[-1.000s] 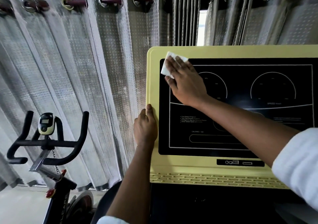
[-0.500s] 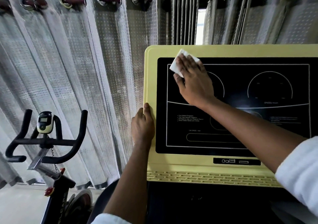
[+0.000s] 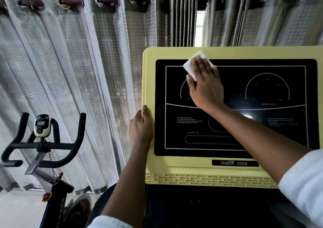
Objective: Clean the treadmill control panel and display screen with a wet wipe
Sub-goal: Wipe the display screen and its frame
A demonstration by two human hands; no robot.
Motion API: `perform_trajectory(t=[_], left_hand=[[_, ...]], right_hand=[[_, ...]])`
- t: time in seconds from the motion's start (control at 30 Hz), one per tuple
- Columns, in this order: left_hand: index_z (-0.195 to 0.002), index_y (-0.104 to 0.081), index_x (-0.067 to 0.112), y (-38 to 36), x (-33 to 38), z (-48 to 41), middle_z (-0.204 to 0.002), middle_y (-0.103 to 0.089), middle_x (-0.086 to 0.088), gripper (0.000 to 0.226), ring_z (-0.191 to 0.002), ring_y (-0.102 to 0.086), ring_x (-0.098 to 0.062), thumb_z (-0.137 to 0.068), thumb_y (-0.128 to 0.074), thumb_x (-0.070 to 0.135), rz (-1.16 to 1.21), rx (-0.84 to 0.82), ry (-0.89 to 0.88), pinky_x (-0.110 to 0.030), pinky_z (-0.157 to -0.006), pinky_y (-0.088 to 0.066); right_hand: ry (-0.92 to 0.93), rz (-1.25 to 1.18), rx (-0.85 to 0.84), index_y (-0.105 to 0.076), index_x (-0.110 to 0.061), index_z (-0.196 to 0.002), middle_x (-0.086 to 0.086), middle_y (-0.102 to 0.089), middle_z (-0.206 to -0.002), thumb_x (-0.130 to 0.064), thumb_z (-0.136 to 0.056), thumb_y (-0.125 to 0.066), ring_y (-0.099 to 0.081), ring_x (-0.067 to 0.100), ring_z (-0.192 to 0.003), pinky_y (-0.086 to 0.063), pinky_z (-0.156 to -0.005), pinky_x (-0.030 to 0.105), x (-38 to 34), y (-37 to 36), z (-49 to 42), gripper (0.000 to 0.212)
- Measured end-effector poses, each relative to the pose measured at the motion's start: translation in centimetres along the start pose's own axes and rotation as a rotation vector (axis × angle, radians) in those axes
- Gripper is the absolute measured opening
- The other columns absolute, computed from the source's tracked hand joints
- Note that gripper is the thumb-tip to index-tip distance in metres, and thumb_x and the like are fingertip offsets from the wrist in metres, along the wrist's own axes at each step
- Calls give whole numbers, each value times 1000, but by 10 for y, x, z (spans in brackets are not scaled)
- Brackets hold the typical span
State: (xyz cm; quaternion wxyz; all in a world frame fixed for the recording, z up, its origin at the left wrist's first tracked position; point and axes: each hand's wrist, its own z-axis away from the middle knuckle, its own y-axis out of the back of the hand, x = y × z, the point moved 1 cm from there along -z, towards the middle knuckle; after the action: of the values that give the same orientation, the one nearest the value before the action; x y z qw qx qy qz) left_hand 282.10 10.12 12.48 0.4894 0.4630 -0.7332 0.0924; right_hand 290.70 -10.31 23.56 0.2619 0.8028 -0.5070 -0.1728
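Observation:
The treadmill control panel [image 3: 174,164] is pale yellow and frames a black display screen [image 3: 262,131] with white dial outlines. My right hand [image 3: 206,86] lies flat with straight fingers on a folded white wet wipe [image 3: 189,66], pressing it against the screen's upper edge left of centre, where the wipe overlaps the yellow frame. My left hand [image 3: 140,128] grips the panel's left edge, thumb on the front face, fingers curled behind and hidden.
A black exercise bike [image 3: 42,147] with a small yellow console stands at the lower left. Grey eyelet curtains [image 3: 78,70] hang behind everything, with a bright gap above the panel. A slotted yellow vent strip [image 3: 209,178] runs under the screen.
My right hand has slid the wipe rightward along the top of the screen from its upper left corner. My left hand has kept its grip on the panel's left edge.

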Motion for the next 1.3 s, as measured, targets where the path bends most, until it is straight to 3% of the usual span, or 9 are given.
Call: perform_trajectory(t=[0.07,0.2,0.27,0.5,0.7,0.83,1.0,1.2,1.3], left_hand=[[-89,-63,13,0,-1,0,-84,-66,-14,69,-77,-59,-33,-101,-17,63,-5,6,8,-41,-65,-44],[-86,-62,14,-1,-2,0,-78,-64,-10,71,-74,-59,-30,-99,-15,66,-3,10,-3,-39,-60,-42],[-87,-63,15,0,-1,1,-78,-64,-10,72,-73,-58,-29,-99,-14,66,-4,12,-3,-38,-60,-40],[-86,-62,17,0,-2,0,-78,-64,-8,73,-74,-59,-29,-96,-12,70,-14,11,1,-39,-61,-45],[-87,-63,16,-1,-4,-1,-79,-65,-10,74,-73,-60,-30,-97,-14,71,4,17,-3,-42,-64,-51],[-91,-64,16,-2,-4,-1,-83,-67,-12,74,-77,-62,-32,-97,-14,70,2,32,-1,-45,-67,-52],[-88,-63,14,-2,-5,-1,-77,-65,-9,78,-71,-60,-28,-97,-11,70,-14,19,-31,-39,-60,-48],[-90,-64,15,-2,-5,-2,-80,-65,-9,81,-74,-61,-27,-95,-8,73,-27,15,-21,-40,-63,-50],[-91,-65,13,-2,-5,-1,-80,-65,-10,79,-72,-60,-27,-97,-11,70,-24,20,-35,-36,-58,-43]], right_hand=[[-99,-17,15,-15,-14,-161,6,-15,-169,-48,-106,-20,-11,20,-156,-9,-127,41,1,0,0,65],[-44,24,13,-17,-14,-161,6,-18,-168,-50,-106,-18,-14,20,-156,-10,-127,41,8,3,8,66],[-115,22,26,-17,-15,-161,5,-18,-168,-50,-106,-17,-13,19,-156,-8,-127,40,14,6,8,65],[-171,-5,88,-36,-5,-154,14,-35,-161,-37,-100,-42,-25,26,-153,-13,-127,43,5,9,-4,63],[32,-45,9,-8,-10,-161,7,-6,-170,-41,-108,-23,-3,20,-157,-8,-128,40,13,-5,-2,63],[-160,-64,76,-11,-9,-161,8,-10,-169,-39,-107,-19,-7,20,-157,-11,-127,39,22,1,-3,62],[72,-31,24,-19,-10,-160,7,-16,-168,-28,-108,-28,-10,19,-156,-16,-127,40,18,-5,12,56],[-230,-61,114,-23,-7,-159,10,-19,-167,-16,-102,-33,-15,21,-156,-15,-127,39,29,0,14,59],[-122,-62,80,-22,-3,-158,14,-19,-167,-15,-102,-33,-14,24,-156,-14,-127,39,18,-7,18,59]])
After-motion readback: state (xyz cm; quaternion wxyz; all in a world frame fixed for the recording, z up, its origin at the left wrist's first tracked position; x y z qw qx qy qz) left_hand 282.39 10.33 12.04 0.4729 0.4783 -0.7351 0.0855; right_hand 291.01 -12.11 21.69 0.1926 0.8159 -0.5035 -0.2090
